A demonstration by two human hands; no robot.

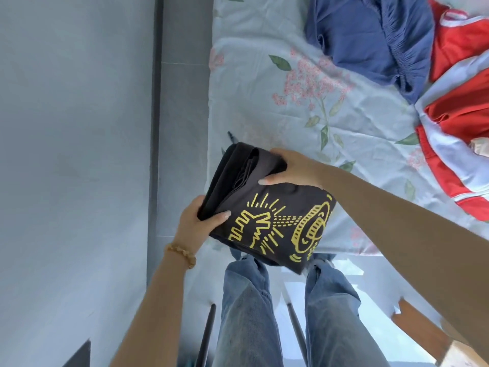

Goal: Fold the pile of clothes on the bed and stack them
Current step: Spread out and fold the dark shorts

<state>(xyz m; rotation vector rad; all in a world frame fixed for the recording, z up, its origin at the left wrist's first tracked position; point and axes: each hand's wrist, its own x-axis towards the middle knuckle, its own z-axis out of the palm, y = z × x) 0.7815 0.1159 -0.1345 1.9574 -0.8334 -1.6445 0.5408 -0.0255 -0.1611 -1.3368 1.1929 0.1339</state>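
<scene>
Floral bedsheet (264, 107) lies under our folded black shirt (267, 213); our left hand (197, 223) grips its near-left corner, right hand (293, 169) clasps its far edge.

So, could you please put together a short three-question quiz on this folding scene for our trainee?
1. True or false: both hands grip the folded black T-shirt.
2. Which garment lies farthest right on the bed sheet? A) navy shorts B) red and white garment C) jeans
3. Fill in: the print on the black T-shirt is ____ in colour.

Key:
1. True: the left hand holds its near-left corner, the right hand its far edge.
2. B: the red and white garment lies right of the navy shorts.
3. Yellow.
</scene>
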